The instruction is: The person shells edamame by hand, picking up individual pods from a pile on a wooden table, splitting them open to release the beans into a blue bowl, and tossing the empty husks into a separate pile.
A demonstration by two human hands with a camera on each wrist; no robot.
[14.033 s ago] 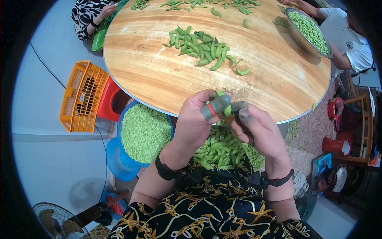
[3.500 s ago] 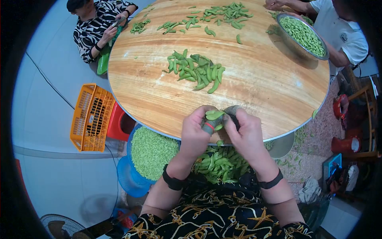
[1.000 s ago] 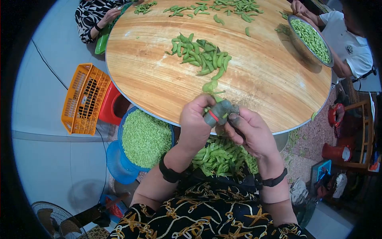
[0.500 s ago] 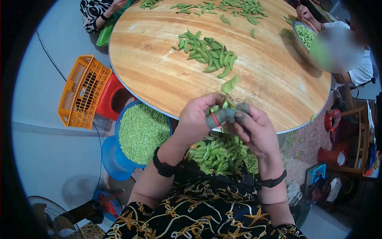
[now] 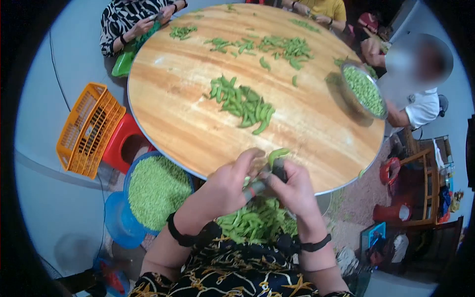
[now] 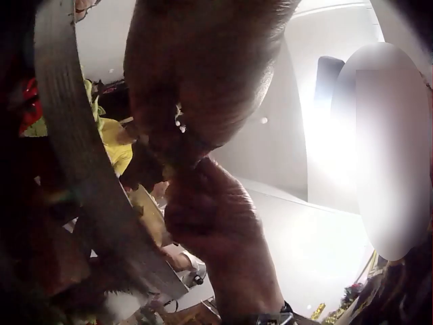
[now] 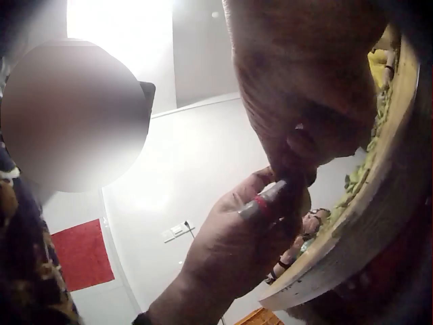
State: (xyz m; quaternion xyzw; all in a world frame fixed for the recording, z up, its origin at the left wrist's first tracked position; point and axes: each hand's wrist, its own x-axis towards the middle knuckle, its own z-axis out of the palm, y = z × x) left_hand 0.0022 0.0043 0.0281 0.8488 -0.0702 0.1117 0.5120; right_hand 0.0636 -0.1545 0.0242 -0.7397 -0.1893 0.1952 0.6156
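In the head view both hands meet over the table's near edge. The right hand (image 5: 297, 190) pinches a green edamame pod (image 5: 278, 154) between its thumb and a finger in a dark cover; the pod's curved end sticks up. The left hand (image 5: 227, 183), a grey cover with a red band on one finger, curls round pale shelled edamame beans (image 5: 246, 181), partly hidden by its fingers. Both wrist views, dim, show the left hand (image 7: 233, 237) and right hand (image 6: 216, 210) with fingertips together. Below them lies a heap of edamame pods (image 5: 252, 221) at the lap.
On the round wooden table (image 5: 173, 119) lie a pile of pods (image 5: 242, 105) and a metal bowl (image 5: 377, 113) of beans. To the left stand a blue basin (image 5: 129, 175) of shelled beans, a red stool (image 5: 116, 151) and an orange crate (image 5: 89, 131). Other people sit around the table.
The head view has tilted up, showing more of the far table and people. The pale, blurred pod beyond the hands is gone from there; a green pod now shows in the right hand.
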